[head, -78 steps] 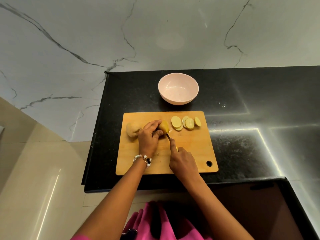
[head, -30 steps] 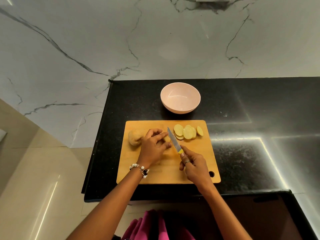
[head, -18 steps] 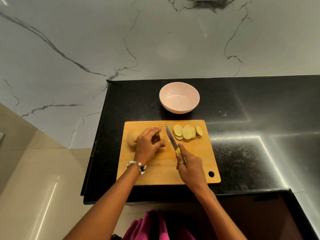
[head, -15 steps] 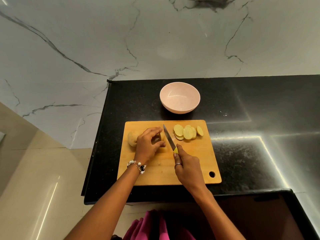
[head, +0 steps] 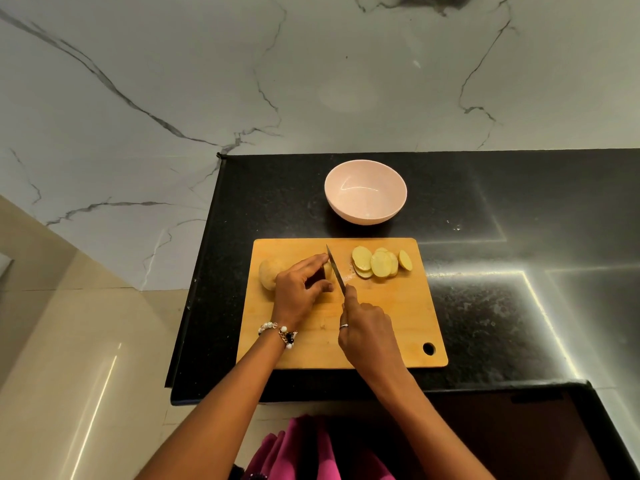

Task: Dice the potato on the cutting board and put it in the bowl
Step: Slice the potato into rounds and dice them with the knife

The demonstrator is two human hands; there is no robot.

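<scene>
Here the left hand [head: 298,289] grips the potato [head: 268,273] on the cutting board [head: 398,320]. The right hand [head: 367,332] clasps the knife [head: 335,271], blade against it.

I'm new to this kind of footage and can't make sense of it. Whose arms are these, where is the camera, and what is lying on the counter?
No machine here: a person wears one camera on the head, looking down at their own two bare hands. On the black counter lies a wooden cutting board, and behind it stands an empty pink bowl. The left hand steadies a potato on the board. The right hand holds a knife, its blade set right beside the left fingertips. To the right of the blade lie cut potato slices, overlapping each other. Nothing is diced yet.
</scene>
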